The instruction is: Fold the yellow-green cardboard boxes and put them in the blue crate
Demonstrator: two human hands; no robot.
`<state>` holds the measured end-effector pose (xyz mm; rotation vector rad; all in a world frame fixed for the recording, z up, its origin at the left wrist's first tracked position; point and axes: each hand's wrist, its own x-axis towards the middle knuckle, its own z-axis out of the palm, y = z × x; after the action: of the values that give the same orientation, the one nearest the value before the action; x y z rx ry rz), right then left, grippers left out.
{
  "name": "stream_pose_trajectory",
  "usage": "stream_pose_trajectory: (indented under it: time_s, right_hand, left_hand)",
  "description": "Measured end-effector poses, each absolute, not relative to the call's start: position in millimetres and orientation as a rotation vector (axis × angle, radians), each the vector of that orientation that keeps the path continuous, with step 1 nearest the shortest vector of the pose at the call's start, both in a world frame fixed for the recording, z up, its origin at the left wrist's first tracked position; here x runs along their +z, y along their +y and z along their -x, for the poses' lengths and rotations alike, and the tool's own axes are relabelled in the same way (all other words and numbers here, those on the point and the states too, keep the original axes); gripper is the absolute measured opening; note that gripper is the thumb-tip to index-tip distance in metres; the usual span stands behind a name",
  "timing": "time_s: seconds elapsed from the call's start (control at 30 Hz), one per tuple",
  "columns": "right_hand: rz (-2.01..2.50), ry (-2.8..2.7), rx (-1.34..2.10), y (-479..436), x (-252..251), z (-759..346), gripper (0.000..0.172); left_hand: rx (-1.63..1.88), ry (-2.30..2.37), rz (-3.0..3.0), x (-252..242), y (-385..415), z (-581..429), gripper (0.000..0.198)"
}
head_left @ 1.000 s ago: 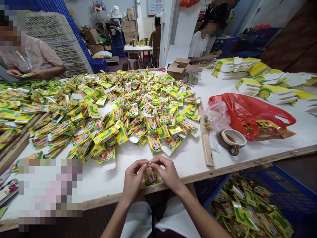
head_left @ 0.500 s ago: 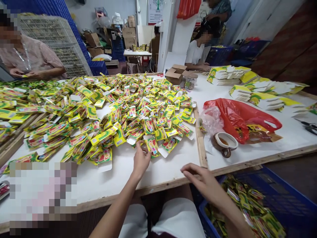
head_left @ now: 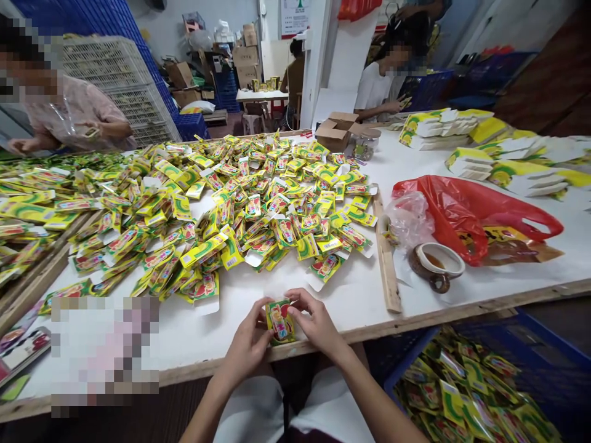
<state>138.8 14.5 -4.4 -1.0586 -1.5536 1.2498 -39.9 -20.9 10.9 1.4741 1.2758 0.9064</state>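
Observation:
Close to the table's front edge, a small yellow and green printed carton (head_left: 280, 321) is held between both hands. My left hand (head_left: 252, 337) is closed on its left side, thumb across the lower front. My right hand (head_left: 315, 321) pinches the upper right corner with thumb and fingers. The carton's printed front faces me, and its top end lies partly behind my fingers. Beyond my hands spreads a large heap of similar cartons (head_left: 249, 212), many with white end flaps sticking out.
A wooden strip (head_left: 386, 264) borders the heap on the right. Past it are a brown mug (head_left: 436, 266) and a red plastic bag (head_left: 475, 203). A blue crate (head_left: 517, 344) with more packets stands below, at right. Co-workers sit across the table.
My left hand has drawn a carton from the heap's near edge toward me. My right hand has come over from the right and now grips it too.

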Motion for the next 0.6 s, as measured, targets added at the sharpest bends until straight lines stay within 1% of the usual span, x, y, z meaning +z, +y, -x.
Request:
stream_pose_trajectory:
  time_s: [0.1, 0.23, 0.3, 0.4, 0.53, 0.6]
  right_hand:
    - [1.084, -1.639, 1.246, 20.4, -0.7, -138.9, 0.018]
    - [1.1, -1.657, 1.148, 30.8, 2.7, -134.0, 0.011]
    - [1.081, -1.578, 1.121, 33.2, 1.8, -130.5, 0.01]
    - [1.043, -1.506, 1.136, 32.1, 0.8, -127.4, 0.016]
    - [0.995, -1.612, 1.115, 26.6, 5.3, -128.4, 0.01]
    - [0.989, -1.611, 1.098, 24.2, 8.5, -128.8, 0.009]
  left_hand:
    - [0.925, 1.219, -1.402, 12.8, -16.6, 36.6, 0.036]
    - [1.121, 1.32, -1.385, 8.6, -10.5, 25.7, 0.018]
    - [1.208, 1.336, -1.326, 5.4, -9.2, 21.0, 0.018]
    - [1.27, 1.322, -1.258, 4.4, -9.4, 18.3, 0.025]
    - [1.211, 1.359, -1.361, 9.6, -10.1, 19.6, 0.016]
    - [1.229, 1.395, -1.36, 11.6, -9.8, 19.6, 0.016]
